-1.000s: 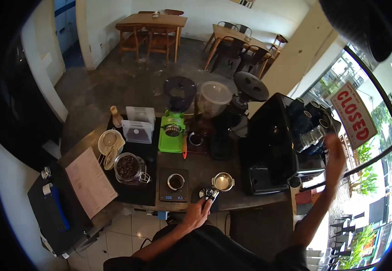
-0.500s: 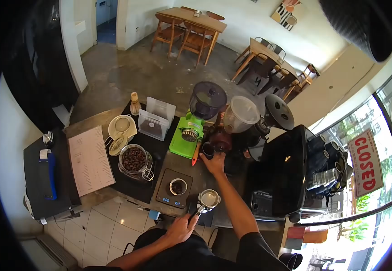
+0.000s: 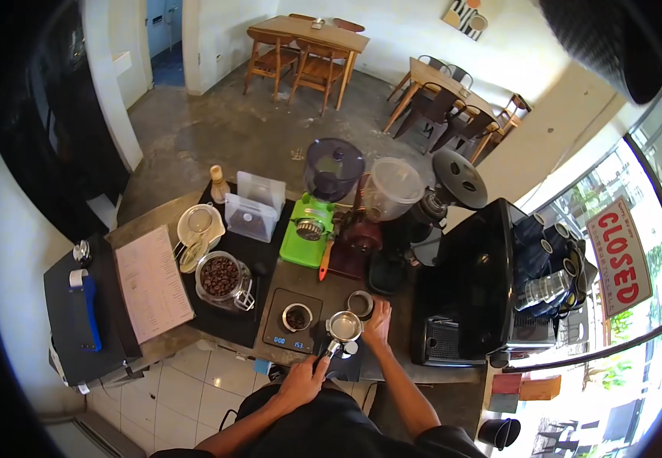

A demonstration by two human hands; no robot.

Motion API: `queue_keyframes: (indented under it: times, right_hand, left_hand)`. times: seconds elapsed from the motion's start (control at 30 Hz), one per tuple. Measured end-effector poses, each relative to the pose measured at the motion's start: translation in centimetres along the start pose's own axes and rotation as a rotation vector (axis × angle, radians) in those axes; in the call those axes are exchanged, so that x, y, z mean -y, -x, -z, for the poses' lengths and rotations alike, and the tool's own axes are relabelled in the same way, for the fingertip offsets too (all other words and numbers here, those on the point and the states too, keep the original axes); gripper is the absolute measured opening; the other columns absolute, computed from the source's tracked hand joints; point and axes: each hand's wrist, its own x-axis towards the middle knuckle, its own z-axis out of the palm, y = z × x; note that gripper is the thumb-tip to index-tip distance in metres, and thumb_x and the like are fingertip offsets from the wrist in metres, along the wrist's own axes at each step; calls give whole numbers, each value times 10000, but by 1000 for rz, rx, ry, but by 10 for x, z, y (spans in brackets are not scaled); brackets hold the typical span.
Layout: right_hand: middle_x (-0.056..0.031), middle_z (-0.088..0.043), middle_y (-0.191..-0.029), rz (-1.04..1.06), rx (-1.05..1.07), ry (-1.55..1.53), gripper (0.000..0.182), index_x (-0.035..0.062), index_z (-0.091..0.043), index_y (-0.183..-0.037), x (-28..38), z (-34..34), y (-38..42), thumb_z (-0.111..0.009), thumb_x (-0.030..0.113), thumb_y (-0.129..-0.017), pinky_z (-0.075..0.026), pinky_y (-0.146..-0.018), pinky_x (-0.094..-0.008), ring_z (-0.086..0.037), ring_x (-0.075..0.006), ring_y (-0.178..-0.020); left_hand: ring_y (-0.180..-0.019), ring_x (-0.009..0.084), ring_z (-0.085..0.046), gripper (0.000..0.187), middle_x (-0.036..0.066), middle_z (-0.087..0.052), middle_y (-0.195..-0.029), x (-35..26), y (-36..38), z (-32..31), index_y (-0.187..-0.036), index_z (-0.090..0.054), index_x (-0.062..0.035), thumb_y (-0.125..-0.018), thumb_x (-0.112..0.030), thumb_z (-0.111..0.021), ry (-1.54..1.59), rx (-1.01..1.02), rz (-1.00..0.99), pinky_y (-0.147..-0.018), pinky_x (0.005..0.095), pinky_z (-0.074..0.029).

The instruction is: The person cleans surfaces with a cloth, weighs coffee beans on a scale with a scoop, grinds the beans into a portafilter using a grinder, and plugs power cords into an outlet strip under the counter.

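Observation:
My left hand (image 3: 302,376) grips the handle of a portafilter, whose metal basket (image 3: 344,326) rests near the counter's front edge. My right hand (image 3: 377,324) holds a small metal dosing cup (image 3: 360,304) just behind and to the right of the basket. A digital scale (image 3: 291,320) with a small cup of coffee beans (image 3: 297,316) on it sits left of the portafilter.
A green grinder (image 3: 305,229), a red grinder (image 3: 361,237) and a black grinder (image 3: 430,206) stand behind. A black espresso machine (image 3: 468,282) is at right. A jar of beans (image 3: 219,278), a menu sheet (image 3: 152,282) and filter holders (image 3: 196,227) lie at left.
My right hand came back from the red grinder to the counter front with the small cup, beside the portafilter. The left hand kept hold of the portafilter handle.

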Motion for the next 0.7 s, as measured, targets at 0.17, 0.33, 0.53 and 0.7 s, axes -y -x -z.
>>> queue_keyframes:
  times: [0.17,0.33,0.53,0.7]
  right_hand:
    - [-209,-530,-1044,-88,-29,13,679,19,-517,-1155,-4,4,12,-843,341,-654,-433,-796,-500,-515,-415,-930]
    - [-218,-529,-1039,-116,-14,22,669,27,-514,-1165,-17,1,17,-843,307,-654,-436,-791,-514,-514,-428,-949]
    - [-160,-557,-1064,-574,-149,-203,641,-63,-553,-1139,-11,56,8,-835,323,-712,-489,-783,-333,-577,-218,-903]
    - [-108,-566,-1066,-721,-105,-574,566,-39,-551,-1176,23,127,-9,-795,278,-775,-482,-750,-280,-579,-149,-845]
  left_hand:
    - [-648,349,-642,480,146,-633,-642,-30,-1,8,-862,-597,26,-992,-401,-421,39,42,62,-662,459,-490]
    - [-659,354,-642,478,152,-629,-643,-2,-16,-10,-876,-591,29,-993,-402,-420,-96,30,-24,-669,465,-490]
    - [-509,145,-579,391,58,-588,-630,-11,-19,-42,-970,-560,7,-1002,-368,-454,9,38,-79,-485,303,-470]
    - [-777,488,-594,419,276,-615,-747,-21,-22,-87,-990,-534,35,-977,-379,-471,37,80,-93,-674,537,-451]
